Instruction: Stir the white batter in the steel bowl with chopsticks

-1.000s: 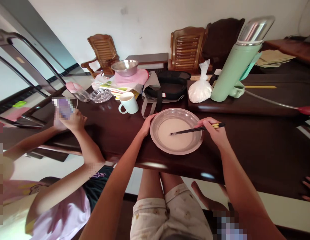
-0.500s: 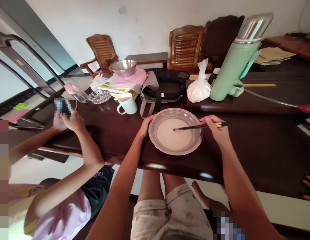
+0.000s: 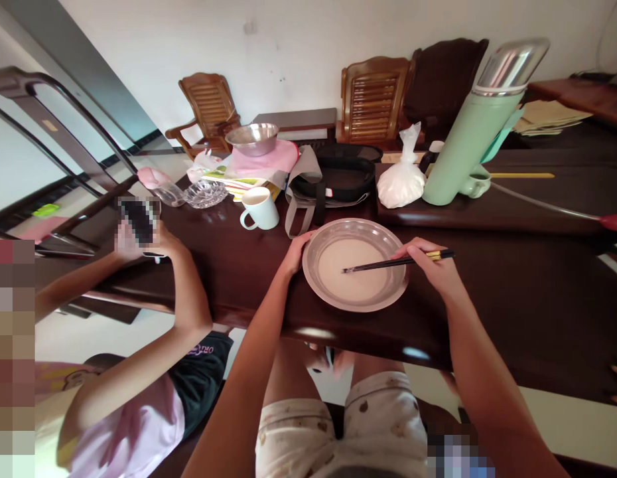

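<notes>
On the dark wooden table sits a round, shallow metal basin holding a pale, milky liquid. My left hand grips the basin's left rim, its fingers partly hidden behind it. A pair of black chopsticks with gold bands is held in my right hand, over the basin's right side. The chopstick tips dip into the liquid left of its middle, coated with something whitish.
Behind the basin stand a white mug, a dark open bag, a tied bag of white powder and a tall green thermos. A steel bowl rests farther back. At left, another person's hands hold a blurred object.
The chopstick tips have moved left and nearer to me within the liquid. My thighs are farther apart. The other person's hands have shifted, and the whole view has moved slightly.
</notes>
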The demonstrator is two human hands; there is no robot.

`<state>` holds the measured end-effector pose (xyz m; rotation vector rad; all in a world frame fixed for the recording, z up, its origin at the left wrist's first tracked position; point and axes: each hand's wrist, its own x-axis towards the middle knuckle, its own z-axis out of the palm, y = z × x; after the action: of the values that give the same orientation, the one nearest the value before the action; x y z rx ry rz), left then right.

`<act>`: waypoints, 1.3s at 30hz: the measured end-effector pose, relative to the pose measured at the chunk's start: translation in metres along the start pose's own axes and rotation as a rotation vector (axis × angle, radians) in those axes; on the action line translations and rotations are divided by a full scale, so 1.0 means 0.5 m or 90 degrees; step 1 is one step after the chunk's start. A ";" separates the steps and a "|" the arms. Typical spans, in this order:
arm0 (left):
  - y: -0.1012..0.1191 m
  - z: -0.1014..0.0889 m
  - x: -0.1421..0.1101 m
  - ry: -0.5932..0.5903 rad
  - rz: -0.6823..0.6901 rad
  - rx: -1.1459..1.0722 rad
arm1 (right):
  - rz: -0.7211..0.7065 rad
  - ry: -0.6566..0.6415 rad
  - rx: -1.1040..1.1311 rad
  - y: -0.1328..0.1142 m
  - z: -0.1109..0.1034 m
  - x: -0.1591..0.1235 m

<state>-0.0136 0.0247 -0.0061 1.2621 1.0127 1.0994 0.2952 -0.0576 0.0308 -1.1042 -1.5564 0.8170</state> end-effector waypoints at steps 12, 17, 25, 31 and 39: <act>0.003 -0.003 0.000 -0.020 0.031 0.034 | -0.001 -0.006 0.030 0.016 -0.003 -0.001; 0.002 -0.004 0.000 -0.024 0.035 0.046 | -0.025 0.076 -0.041 0.015 -0.009 0.003; -0.002 -0.008 0.001 -0.040 0.060 0.075 | -0.030 -0.010 -0.017 0.008 0.001 -0.001; -0.009 -0.010 0.004 -0.033 0.062 0.076 | 0.012 0.099 0.050 0.013 -0.005 0.002; -0.011 -0.011 0.003 -0.035 0.045 0.058 | -0.042 0.099 -0.030 0.012 -0.006 0.003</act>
<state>-0.0183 0.0273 -0.0117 1.4032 0.9923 1.0769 0.2996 -0.0541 0.0268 -1.1174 -1.4806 0.6381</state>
